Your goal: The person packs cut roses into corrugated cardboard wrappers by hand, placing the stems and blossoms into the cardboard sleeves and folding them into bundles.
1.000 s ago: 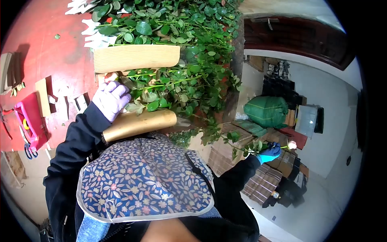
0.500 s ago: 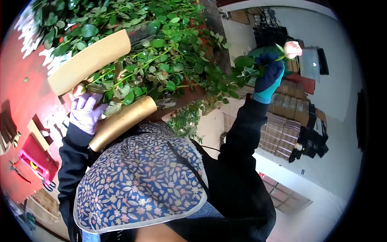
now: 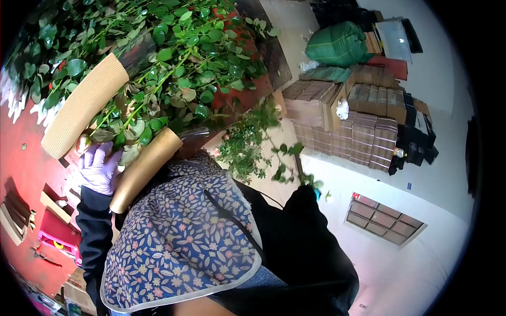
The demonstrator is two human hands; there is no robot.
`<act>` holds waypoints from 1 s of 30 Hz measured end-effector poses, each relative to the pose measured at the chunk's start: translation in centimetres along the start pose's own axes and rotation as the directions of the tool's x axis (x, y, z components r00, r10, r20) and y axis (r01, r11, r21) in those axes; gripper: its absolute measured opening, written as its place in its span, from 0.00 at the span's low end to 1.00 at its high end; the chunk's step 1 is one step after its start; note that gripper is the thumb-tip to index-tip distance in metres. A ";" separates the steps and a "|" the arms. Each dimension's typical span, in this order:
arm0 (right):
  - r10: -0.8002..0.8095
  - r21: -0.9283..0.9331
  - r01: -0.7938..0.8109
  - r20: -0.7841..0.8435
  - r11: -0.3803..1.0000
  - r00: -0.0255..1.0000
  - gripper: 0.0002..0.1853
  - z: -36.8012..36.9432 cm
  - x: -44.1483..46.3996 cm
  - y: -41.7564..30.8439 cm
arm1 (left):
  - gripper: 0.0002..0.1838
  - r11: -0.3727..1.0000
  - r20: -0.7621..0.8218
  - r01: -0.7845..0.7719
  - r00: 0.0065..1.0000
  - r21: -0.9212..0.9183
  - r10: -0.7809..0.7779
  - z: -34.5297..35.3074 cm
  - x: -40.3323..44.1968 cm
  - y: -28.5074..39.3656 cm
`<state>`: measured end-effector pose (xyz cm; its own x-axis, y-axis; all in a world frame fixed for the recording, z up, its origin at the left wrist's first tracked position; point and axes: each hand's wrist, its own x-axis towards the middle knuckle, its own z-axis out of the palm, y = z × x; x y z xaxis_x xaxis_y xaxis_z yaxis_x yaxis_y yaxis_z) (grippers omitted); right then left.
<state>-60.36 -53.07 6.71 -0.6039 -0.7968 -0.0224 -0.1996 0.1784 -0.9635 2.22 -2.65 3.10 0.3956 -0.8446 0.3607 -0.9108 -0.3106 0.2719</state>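
1. Near the edge of the red table (image 3: 26, 168) closest to the person, the left hand (image 3: 99, 171) in a lavender glove is resting between a ribbed, tan cardboard sheet (image 3: 87, 105) and a curved, golden-brown cardboard piece (image 3: 145, 171). Its fingers are curving slightly apart beside a pale, red-tinged rosebud (image 3: 83, 144); whether they are pinching a stem is staying unclear.

2. Off the table's right edge, a long green stem with scattered leaves (image 3: 295, 149) is trailing beside the right hand (image 3: 317, 194) — only a teal sliver of glove is showing past the black sleeve (image 3: 308, 203), so I cannot tell how those fingers are set.

3. The step in hand is seemingly handling this single stem apart from the dense heap of green leafy stems (image 3: 179, 58) on the table. A next move would be calling for a light grip and room for the leaves — they could be snagging on the sleeve or heap.

4. Compared with the earlier frame, the right hand is no longer reaching out in plain sight with a pink rose; it is sitting lower, mostly hidden. The left hand is keeping its place beside the bud, while the whole view is tilting more.
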 end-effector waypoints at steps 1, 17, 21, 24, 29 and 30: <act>0.028 -0.035 -0.029 -0.028 0.999 0.999 0.14 -1.6 -0.3 1.1 | 0.22 1.000 0.012 -0.003 1.000 -0.016 0.004 -0.1 0.2 -0.1; -0.326 -0.172 0.417 0.394 0.892 0.860 0.15 3.4 1.3 5.8 | 0.20 0.985 0.117 -0.162 0.979 -0.066 0.169 -1.0 0.8 -1.8; 0.032 0.142 -0.074 0.283 0.987 0.959 0.17 4.5 -2.7 7.5 | 0.19 0.980 0.038 -0.168 0.984 -0.109 0.173 -0.4 1.7 -1.5; 0.212 0.070 -0.223 0.144 0.972 0.967 0.18 1.3 -5.1 12.7 | 0.18 0.981 0.034 -0.156 0.986 -0.117 0.161 -0.5 1.8 -1.2; 0.416 -0.084 -0.410 0.077 0.908 0.906 0.22 0.5 -9.8 17.8 | 0.18 0.979 0.024 -0.197 0.980 -0.044 0.198 -1.2 1.9 -0.9; 0.425 -0.140 -0.408 0.131 0.902 0.896 0.23 1.8 -10.2 18.0 | 0.18 0.978 0.029 -0.203 0.979 -0.042 0.204 -1.1 1.7 -0.9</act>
<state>-56.38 -42.73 -10.87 -0.5250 -0.7132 -0.4644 -0.0424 0.5669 -0.8227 3.87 -3.30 4.42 0.1980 -0.9023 0.3829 -0.9664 -0.1145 0.2300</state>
